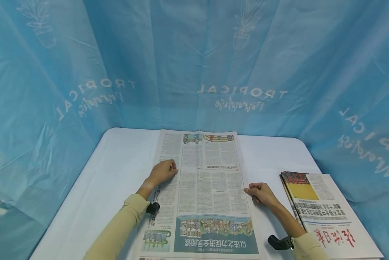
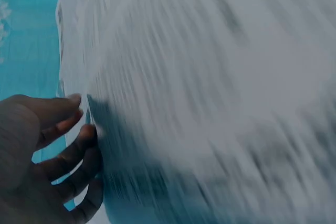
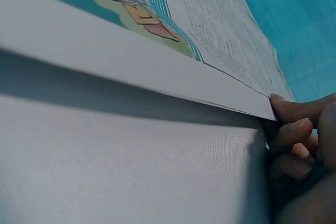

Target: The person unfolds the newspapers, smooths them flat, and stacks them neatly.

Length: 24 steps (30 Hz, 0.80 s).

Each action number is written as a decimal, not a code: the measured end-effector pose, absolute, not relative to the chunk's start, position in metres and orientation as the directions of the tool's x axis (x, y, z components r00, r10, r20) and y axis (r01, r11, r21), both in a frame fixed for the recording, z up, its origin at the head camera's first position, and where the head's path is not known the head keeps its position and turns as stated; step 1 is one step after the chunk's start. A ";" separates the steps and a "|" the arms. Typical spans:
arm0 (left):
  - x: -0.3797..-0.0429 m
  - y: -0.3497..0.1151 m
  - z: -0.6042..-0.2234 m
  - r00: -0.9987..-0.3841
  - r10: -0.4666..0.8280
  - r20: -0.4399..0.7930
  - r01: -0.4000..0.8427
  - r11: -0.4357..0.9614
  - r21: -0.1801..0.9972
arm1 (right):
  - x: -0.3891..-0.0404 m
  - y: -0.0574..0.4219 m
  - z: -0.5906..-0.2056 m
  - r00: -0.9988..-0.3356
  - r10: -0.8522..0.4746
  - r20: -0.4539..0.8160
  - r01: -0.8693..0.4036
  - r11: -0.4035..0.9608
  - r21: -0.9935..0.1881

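Observation:
A large newspaper (image 1: 214, 187) lies lengthwise down the white table, its printing upside down in the head view. My right hand (image 1: 261, 193) pinches the paper's right edge between thumb and fingers. In the right wrist view that newspaper edge (image 3: 157, 85) is raised, with a dark gap under it, and the thumb (image 3: 294, 109) rests on top. My left hand (image 1: 163, 171) is over the left side of the sheet, fingers loosely bent. The left wrist view shows its fingers (image 2: 79, 156) beside a blurred paper edge, thumb apart from them.
Folded newspapers (image 1: 331, 216) are stacked at the right side of the white table (image 1: 116, 159). Blue curtains (image 1: 194, 72) with plant prints and mirrored lettering hang behind and at both sides. Each wrist wears a small black camera (image 1: 280, 242).

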<state>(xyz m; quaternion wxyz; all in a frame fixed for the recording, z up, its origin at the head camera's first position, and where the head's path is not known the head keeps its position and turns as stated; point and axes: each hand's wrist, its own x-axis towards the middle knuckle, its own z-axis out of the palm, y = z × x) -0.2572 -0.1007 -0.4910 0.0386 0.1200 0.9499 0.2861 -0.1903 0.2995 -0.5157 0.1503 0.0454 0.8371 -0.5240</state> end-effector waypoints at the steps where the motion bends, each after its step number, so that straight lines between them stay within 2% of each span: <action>1: -0.259 -0.094 -0.491 -0.962 0.275 -0.001 0.226 0.794 0.565 | -0.190 0.299 -0.516 -0.951 -0.086 -0.296 0.230 0.442 -0.867; 9: -0.276 -0.031 -0.489 -0.882 0.470 -0.044 0.316 0.657 0.685 | -0.185 0.297 -0.515 -0.958 -0.036 -0.284 0.244 0.419 -0.875; 16: -0.285 0.016 -0.491 -0.862 0.505 -0.045 0.332 0.629 0.702 | -0.183 0.291 -0.517 -0.963 0.016 -0.270 0.254 0.402 -0.880; 24: -0.284 0.049 -0.483 -0.824 0.565 -0.043 0.311 0.514 0.799 | -0.184 0.280 -0.509 -0.979 0.020 -0.201 0.191 0.417 -0.889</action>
